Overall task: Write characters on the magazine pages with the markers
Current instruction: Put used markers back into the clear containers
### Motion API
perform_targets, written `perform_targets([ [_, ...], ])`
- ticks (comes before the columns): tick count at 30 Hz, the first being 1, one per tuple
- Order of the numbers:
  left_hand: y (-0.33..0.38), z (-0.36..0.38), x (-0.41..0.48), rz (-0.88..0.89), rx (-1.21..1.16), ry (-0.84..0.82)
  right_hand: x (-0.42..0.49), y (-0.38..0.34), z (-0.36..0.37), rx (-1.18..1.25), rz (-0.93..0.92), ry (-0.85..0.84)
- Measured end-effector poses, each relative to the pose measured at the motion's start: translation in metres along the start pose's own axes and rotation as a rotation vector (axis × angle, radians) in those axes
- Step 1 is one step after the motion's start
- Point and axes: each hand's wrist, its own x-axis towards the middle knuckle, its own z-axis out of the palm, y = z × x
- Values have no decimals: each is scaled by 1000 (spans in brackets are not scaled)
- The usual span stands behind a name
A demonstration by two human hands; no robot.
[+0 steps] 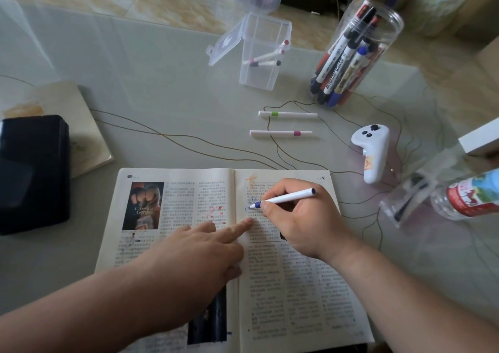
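**Inspector:** Start with the hands.

**Assistant:** The right hand (pixel 294 217) is closed in a writing grip on a white marker with a blue tip (pixel 283 198), pinched near the nib, which touches the upper part of the right page of the open magazine (pixel 302 293). Blue strokes (pixel 252 200) sit at the nib. The left hand (pixel 199 255) holds nothing: its fingers are loosely extended, the forefinger pressed on the page just below the nib, the palm lying across the centre fold.

**Inspector:** Step in hand?

**Assistant:** In my judgement, mid-character in blue. An orange mark (pixel 251 179) at the page top and red marks (pixel 216 212) on the left page suggest the task is well begun, with much printed text unmarked.

**Inspector:** What does the next move call for?

**Assistant:** Short, light strokes with the page kept pinned flat. The forefinger lies close to the nib, so a downward stroke risks inking it or smearing wet ink.

**Inspector:** Surroundings?

**Assistant:** Lying on the worktop (pixel 162 104) beyond the magazine are a green-banded marker (pixel 287 114) and a pink-banded marker (pixel 280 133), within easy reach. Further off stand an open clear box (pixel 259 74) with a few pens and a clear jar of whiteboard markers (pixel 351 55). A white handheld controller (pixel 374 152) lies to the right, with a plastic bottle (pixel 467 196) on its side beyond it. A black case (pixel 32 174) sits to the left, resting on a closed book (pixel 86 125).

**Inspector:** Obstructions?

**Assistant:** None on the pages. The bottle could roll, I judge.
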Motion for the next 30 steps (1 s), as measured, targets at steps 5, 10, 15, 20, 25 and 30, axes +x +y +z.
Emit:
perform_targets([
  [5, 0, -1, 1, 8, 9, 0, 3, 2, -6, -33, 36, 80],
  [10, 1, -1, 0, 4, 24, -8, 4, 2, -8, 9, 64, 29],
  [15, 0, 0, 0, 10, 25, 4, 1, 3, -7, 17, 6, -20],
  [20, 2, -4, -2, 12, 19, 3, 1, 4, -7, -14, 9, -33],
  [25, 5, -9, -10, 14, 31, -26, 2, 4, -5, -37, 7, -19],
  [30, 8, -14, -12, 14, 36, -51, 3, 7, -5, -31, 9, -1],
])
